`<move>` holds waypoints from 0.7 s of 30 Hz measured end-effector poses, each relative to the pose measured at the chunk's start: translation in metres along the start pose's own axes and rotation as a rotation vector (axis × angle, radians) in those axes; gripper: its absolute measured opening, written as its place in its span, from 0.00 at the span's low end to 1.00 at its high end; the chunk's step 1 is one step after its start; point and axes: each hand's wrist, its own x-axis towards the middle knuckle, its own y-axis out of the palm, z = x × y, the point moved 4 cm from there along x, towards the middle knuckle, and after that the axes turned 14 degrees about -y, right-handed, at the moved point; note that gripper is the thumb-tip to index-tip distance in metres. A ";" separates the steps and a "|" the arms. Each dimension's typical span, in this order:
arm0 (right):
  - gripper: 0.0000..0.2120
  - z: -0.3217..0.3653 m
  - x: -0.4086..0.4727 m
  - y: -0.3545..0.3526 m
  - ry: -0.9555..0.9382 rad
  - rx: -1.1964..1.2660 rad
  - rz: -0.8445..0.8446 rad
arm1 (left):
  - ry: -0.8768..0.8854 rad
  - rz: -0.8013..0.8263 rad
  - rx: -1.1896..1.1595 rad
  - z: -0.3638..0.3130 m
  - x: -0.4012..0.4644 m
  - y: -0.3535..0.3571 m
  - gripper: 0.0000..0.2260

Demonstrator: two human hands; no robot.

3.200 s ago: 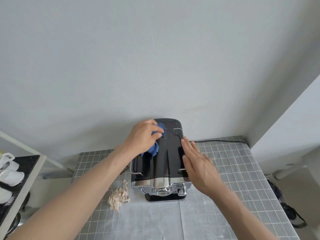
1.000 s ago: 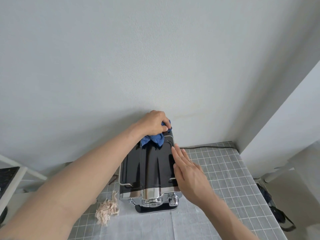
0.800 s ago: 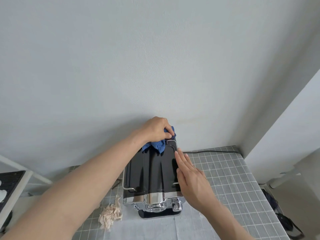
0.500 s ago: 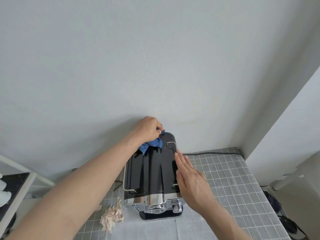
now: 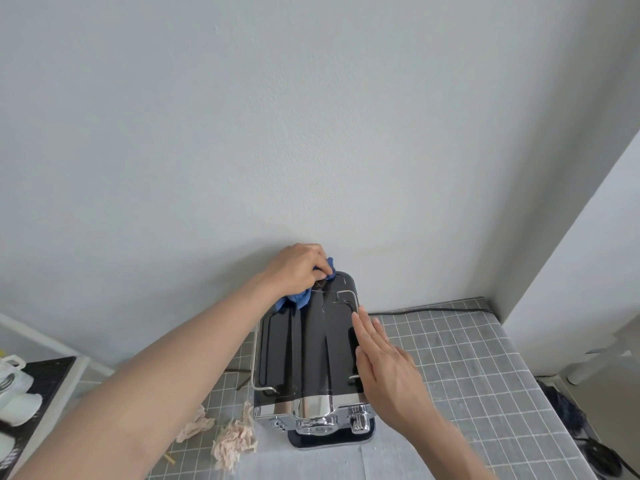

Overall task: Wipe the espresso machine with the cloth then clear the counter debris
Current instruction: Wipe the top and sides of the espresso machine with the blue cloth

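Even, soft daylight; scene bright, no hard highlights on the wall. Faint shadow band along the wall base toward 9 o'clock. Glossy espresso machine top mirrors pale streaks; chrome front at 6 o'clock shows small glare spots. Wide-angle bowing of straight lines at 3 and 9 o'clock. Focus sharp centrally, slight softness at frame edges.

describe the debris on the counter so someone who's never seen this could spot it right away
Start at the black and chrome espresso machine standing against the wall on the grey gridded counter. Look at the counter just left of its chrome front: the debris is a pale beige, shredded, crumpled clump, with a smaller scrap further left. Nothing else there is beige and ragged; the cloth is blue and up on the machine.
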 end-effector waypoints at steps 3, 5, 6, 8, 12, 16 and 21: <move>0.28 0.000 0.000 0.001 -0.006 -0.007 0.002 | 0.034 0.020 0.054 0.006 -0.002 -0.001 0.08; 0.28 0.000 0.001 0.001 -0.001 -0.003 -0.004 | 0.006 0.011 0.072 0.022 -0.009 -0.005 0.09; 0.28 0.000 0.000 0.002 -0.002 -0.001 -0.007 | -0.020 0.007 0.083 0.030 -0.012 -0.008 0.09; 0.27 0.000 -0.001 0.002 -0.004 0.008 -0.007 | -0.065 0.013 0.106 0.043 -0.018 -0.011 0.09; 0.27 0.000 -0.002 0.001 -0.006 0.017 -0.006 | -0.038 0.030 0.077 0.037 -0.017 -0.012 0.08; 0.28 -0.001 0.000 0.003 -0.002 0.016 -0.013 | 0.093 0.102 0.022 0.012 -0.017 0.000 0.08; 0.27 0.001 0.000 0.002 -0.001 0.017 -0.007 | 0.039 0.070 0.107 0.021 -0.016 0.000 0.11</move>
